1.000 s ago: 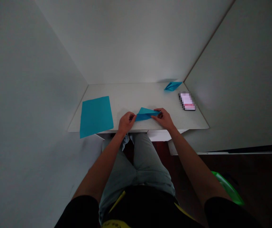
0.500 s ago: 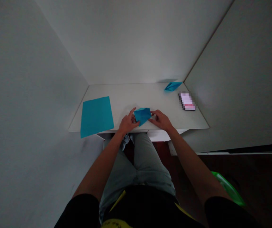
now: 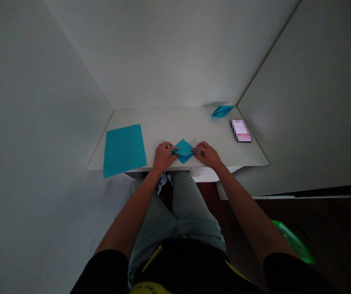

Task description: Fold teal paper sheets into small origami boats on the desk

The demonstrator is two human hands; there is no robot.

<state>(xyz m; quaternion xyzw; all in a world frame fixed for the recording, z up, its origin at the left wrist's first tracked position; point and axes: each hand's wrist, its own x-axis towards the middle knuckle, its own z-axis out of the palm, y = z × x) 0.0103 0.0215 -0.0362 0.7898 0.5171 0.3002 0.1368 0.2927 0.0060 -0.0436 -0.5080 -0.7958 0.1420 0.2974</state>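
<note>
1. A teal paper diamond (image 3: 183, 157) is being folded at the front edge of a white desk (image 3: 154, 120), between the left hand (image 3: 164, 157) and the right hand (image 3: 207, 156).
2. Its side corners are being pinched by the fingers (image 3: 172, 149), which are held close together on both hands.
3. A firm creasing of the fold is judged to be called for next.
4. A flat teal paper sheet (image 3: 123, 150) is lying at the desk's left, with a folded teal paper piece (image 3: 222, 111) and a smartphone (image 3: 241, 130) being kept at the back right, between white walls (image 3: 175, 53).

Folded blue paper (image 3: 183, 151) now flat diamond, left hand (image 3: 164, 157), right hand (image 3: 207, 155) at side corners.
</note>
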